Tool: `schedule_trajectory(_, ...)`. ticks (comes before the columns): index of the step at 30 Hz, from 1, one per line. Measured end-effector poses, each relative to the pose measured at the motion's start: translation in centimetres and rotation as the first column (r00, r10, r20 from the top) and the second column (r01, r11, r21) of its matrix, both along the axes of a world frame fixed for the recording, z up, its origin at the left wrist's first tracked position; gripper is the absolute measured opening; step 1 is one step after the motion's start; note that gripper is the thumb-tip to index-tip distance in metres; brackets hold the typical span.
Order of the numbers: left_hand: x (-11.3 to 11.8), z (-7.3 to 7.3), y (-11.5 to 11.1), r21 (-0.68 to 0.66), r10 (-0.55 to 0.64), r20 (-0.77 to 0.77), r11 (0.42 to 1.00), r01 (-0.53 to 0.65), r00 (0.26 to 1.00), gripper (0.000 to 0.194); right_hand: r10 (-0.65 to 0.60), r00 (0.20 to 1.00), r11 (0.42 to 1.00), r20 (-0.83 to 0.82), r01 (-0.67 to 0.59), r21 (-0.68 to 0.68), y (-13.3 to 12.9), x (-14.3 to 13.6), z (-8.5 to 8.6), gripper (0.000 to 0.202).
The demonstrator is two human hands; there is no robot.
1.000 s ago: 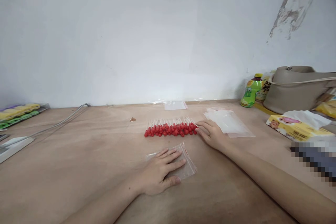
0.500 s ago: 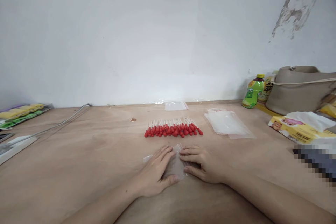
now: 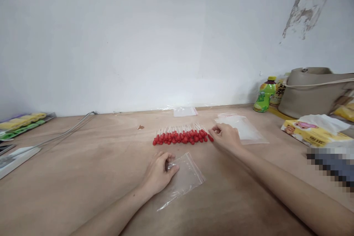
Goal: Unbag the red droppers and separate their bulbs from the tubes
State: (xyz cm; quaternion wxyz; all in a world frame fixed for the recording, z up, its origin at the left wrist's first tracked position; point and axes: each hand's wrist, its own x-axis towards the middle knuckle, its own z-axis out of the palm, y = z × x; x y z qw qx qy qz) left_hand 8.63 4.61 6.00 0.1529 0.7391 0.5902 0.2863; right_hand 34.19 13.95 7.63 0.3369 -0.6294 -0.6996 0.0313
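Observation:
A clear zip bag (image 3: 186, 175) lies flat on the wooden table, its zip edge towards the right. My left hand (image 3: 160, 172) rests at the bag's left side, thumb and fingers curved apart with the bag's edge between or beneath them. Behind the bag is a row of red-tipped white sticks (image 3: 181, 137), red ends facing me. My right hand (image 3: 226, 136) is at the right end of that row, its thumb and index finger closed at the last red-tipped stick. Whether that stick is firmly gripped is hard to see.
Several clear bags (image 3: 245, 129) lie right of the sticks, and another bag (image 3: 184, 111) near the wall. Further right stand a green bottle (image 3: 265, 94), a tissue box (image 3: 312, 132) and a grey-beige bag (image 3: 309, 92). A cable (image 3: 69, 129) crosses the left side.
My right hand has left the clear bag and moved forward and right to the end of the row. The bag is turned and more exposed. My left hand has shifted slightly left.

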Motion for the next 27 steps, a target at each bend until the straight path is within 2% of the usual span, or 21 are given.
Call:
schedule_trajectory(5, -0.5, -0.3, 0.4, -0.067, 0.01, 0.017, 0.998, -0.009, 1.0, 0.02, -0.014, 1.0, 0.996, -0.001, 0.013, -0.093, 1.4, -0.1, -0.7, 0.032)
schedule_trajectory(9, -0.5, -0.1, 0.3, -0.042, -0.017, 0.031, 0.999, 0.018, 0.999, 0.019, -0.016, 1.0, 0.99, 0.0, 0.016, -0.137, 1.7, -0.6, -0.9, 0.034)
schedule_trajectory(14, -0.1, 0.3, -0.2, -0.08, -0.053, 0.129, 0.995, 0.064, 0.99, 0.019, 0.0, 1.0, 0.984, -0.01, -0.002, -0.177, 1.9, -0.9, -0.9, 0.032)
schedule_trajectory(18, -0.4, 0.7, 0.3, 0.05, -0.089, 0.285, 0.996, 0.078, 0.954, 0.019, -0.015, 0.999, 0.981, -0.042, 0.006, -0.193, 1.8, -0.8, -1.0, 0.031)
schedule_trajectory(21, -1.5, 2.0, 1.5, 0.147, -0.048, 0.461, 0.989, -0.022, 0.886, 0.022, -0.045, 0.997, 0.981, -0.065, 0.032, -0.191, 1.6, -0.5, -1.0, 0.034)
schedule_trajectory(24, -3.9, 4.2, 3.1, 0.152, 0.047, 0.615, 0.972, -0.177, 0.787, 0.031, -0.068, 0.995, 0.98, -0.076, 0.052, -0.191, 1.2, -0.1, -1.1, 0.036)
schedule_trajectory(27, -7.4, 5.7, 4.8, 0.157, 0.214, 0.646, 0.902, -0.402, 0.732, 0.037, -0.078, 0.995, 0.979, -0.069, 0.063, -0.195, 0.8, 0.0, -1.2, 0.035)
